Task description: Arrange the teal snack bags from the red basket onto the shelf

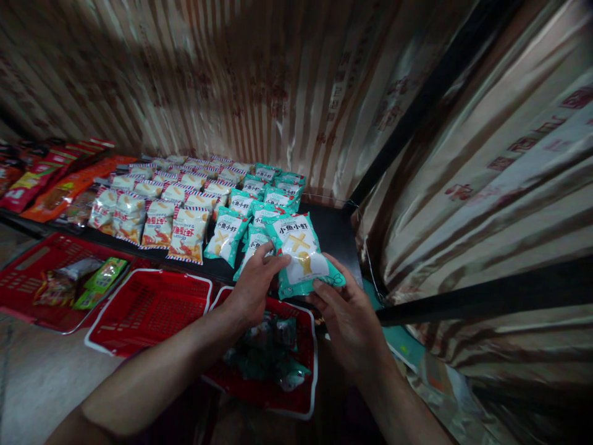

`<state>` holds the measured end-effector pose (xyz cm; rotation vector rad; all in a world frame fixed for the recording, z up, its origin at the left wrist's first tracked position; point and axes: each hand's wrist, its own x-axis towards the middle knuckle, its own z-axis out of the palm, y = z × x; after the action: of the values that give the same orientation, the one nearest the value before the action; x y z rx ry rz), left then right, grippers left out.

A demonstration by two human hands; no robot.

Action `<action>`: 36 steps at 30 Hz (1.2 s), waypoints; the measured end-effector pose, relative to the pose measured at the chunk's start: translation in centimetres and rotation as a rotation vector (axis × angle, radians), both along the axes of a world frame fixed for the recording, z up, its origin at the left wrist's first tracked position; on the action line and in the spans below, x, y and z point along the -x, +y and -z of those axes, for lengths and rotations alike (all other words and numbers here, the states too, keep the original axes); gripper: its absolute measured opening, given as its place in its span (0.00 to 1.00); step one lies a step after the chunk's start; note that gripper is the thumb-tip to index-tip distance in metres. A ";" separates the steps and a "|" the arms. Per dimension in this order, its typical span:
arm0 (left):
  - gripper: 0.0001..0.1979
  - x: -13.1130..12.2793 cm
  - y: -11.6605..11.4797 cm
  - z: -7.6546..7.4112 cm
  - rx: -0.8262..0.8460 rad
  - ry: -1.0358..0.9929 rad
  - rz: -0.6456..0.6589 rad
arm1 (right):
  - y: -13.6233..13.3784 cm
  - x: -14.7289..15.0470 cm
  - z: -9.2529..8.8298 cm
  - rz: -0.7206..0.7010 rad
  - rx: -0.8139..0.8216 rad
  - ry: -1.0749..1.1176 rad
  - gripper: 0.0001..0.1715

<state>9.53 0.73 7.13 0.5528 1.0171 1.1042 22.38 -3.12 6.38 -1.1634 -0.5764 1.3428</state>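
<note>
A teal-and-white snack bag [303, 256] is held up between both hands over the front edge of the black shelf [331, 232]. My left hand [257, 278] pinches its left side, thumb on the front. Closed on the lower right corner is my right hand [345, 309], its thumb also on the front. Behind the bag, more teal snack bags [227, 235] lie in rows on the shelf. Below my hands, a red basket [306, 395] with a white rim holds several teal bags [278, 352], dimly lit.
Rows of white-and-orange snack bags [188, 235] fill the shelf's middle, with orange and red packets [69, 188] farther left. A second red basket [152, 309] and a third red basket [28, 272] holding packets stand on the left. Striped curtains [259, 80] and a black frame bar [417, 111] border the shelf.
</note>
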 end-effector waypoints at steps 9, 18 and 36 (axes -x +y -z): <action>0.17 3.1 2.2 -1.7 -0.208 0.004 -0.133 | -0.6 -1.0 0.6 -0.125 -0.058 -0.221 0.33; 0.14 5.4 3.2 -2.7 -0.290 0.242 0.027 | -0.7 -1.2 -0.1 -0.269 -0.089 -0.450 0.26; 0.13 5.3 3.0 -1.9 -0.395 0.462 -0.115 | -0.6 -0.7 0.0 -0.233 -0.047 -0.309 0.22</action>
<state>4.18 3.73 9.07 1.1160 1.2431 1.3236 23.10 -3.75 6.36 -1.3057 -0.9859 1.3435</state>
